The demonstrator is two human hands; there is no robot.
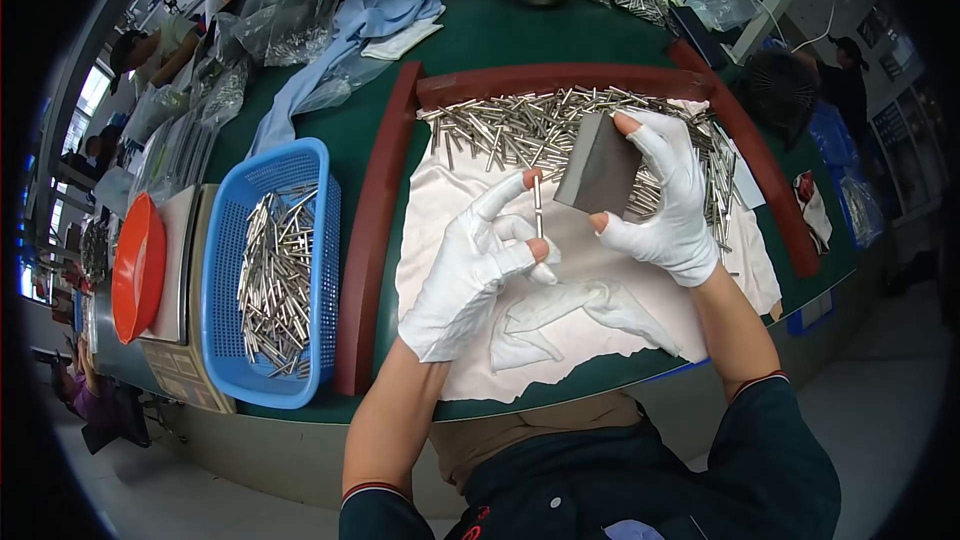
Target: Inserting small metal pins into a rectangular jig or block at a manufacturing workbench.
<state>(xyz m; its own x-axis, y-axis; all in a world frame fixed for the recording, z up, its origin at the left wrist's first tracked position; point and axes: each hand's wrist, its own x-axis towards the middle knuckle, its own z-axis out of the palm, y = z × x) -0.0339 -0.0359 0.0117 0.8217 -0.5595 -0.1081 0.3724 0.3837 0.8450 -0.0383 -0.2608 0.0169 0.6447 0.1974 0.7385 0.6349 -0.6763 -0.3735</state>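
The left hand point(470, 275) pinches a thin metal pin point(537, 208) upright. The right hand point(665, 205) clamps a grey block point(598, 178); the pin's tip should meet the block squarely.

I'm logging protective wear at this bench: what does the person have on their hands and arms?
Both the left hand and right hand wear thin white fabric gloves with the fingertips cut off, ending at the wrist. The forearms are bare. Dark sleeves sit pushed up near the elbows, with red-and-white striped cuffs.

thin metal pin point(537, 206) upright, grey block point(597, 178) tilted beside it
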